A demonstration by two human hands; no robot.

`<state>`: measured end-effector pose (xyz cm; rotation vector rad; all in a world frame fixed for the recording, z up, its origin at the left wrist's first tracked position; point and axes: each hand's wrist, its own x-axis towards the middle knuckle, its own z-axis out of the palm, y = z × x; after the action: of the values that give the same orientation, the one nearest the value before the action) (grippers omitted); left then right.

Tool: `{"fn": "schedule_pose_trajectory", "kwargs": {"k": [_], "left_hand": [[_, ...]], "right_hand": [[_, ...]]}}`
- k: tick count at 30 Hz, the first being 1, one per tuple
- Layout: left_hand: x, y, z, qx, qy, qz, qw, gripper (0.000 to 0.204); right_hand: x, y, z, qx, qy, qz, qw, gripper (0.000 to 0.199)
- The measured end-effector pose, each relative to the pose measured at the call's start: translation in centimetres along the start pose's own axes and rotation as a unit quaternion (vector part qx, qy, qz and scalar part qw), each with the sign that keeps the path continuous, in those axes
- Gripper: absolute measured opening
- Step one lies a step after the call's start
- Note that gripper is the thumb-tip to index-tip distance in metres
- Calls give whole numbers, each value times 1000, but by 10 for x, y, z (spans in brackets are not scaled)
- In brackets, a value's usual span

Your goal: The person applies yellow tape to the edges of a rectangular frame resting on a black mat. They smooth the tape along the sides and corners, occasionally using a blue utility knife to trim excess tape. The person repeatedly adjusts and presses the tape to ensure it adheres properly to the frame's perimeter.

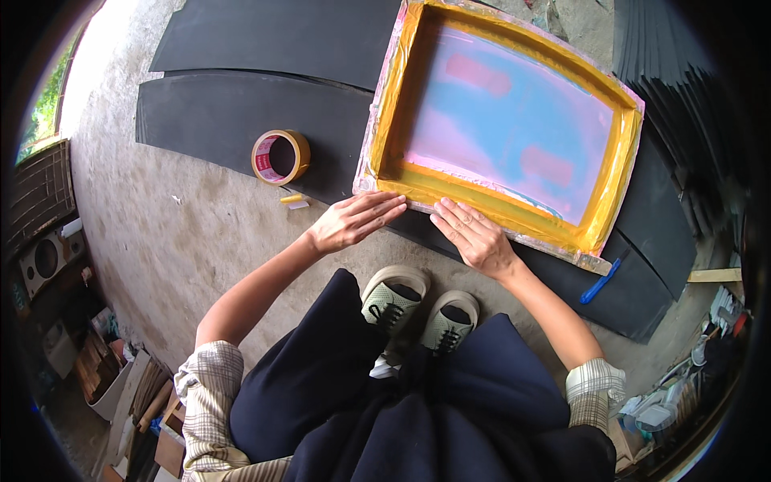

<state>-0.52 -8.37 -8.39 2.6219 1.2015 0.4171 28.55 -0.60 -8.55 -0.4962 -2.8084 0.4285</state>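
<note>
A screen-printing frame (614,173) lies tilted before me, its sides wrapped in yellow tape over pink edges. Inside it stretches a blue and pink mesh (498,112) with two redder patches. My left hand (357,222) rests flat by the frame's near left corner, fingers straight and together. Against the near edge, further right, lies my right hand (475,238), its fingers stretched out on the taped side. Neither hand grips anything. To the left of the frame stands a roll of yellow tape (303,151). Near the frame's right corner is a blue utility knife (600,283).
Black sheets (265,40) lie under the frame on the concrete floor (201,217). A small yellow and white piece (295,201) sits below the tape roll. Stacked black strips (699,145) stand at right. Wood scraps (136,394) fill the lower left; clutter (666,402) lines the lower right.
</note>
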Motion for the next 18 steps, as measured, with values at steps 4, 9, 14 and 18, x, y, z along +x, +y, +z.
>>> {"fn": "schedule_pose_trajectory", "kwargs": {"k": [4,9,14,18], "left_hand": [[1,2,0,-9,-15,-79,997,61],[-27,16,8,39,-42,-126,990,66],[-38,17,9,-30,18,-159,987,63],[-29,0,3,-87,134,-175,971,47]], "right_hand": [[20,-1,-1,-11,-46,22,999,56],[50,-27,26,17,-85,31,996,77],[65,-29,35,-27,-59,-40,997,66],[49,-23,40,-31,-33,-129,991,38]]}}
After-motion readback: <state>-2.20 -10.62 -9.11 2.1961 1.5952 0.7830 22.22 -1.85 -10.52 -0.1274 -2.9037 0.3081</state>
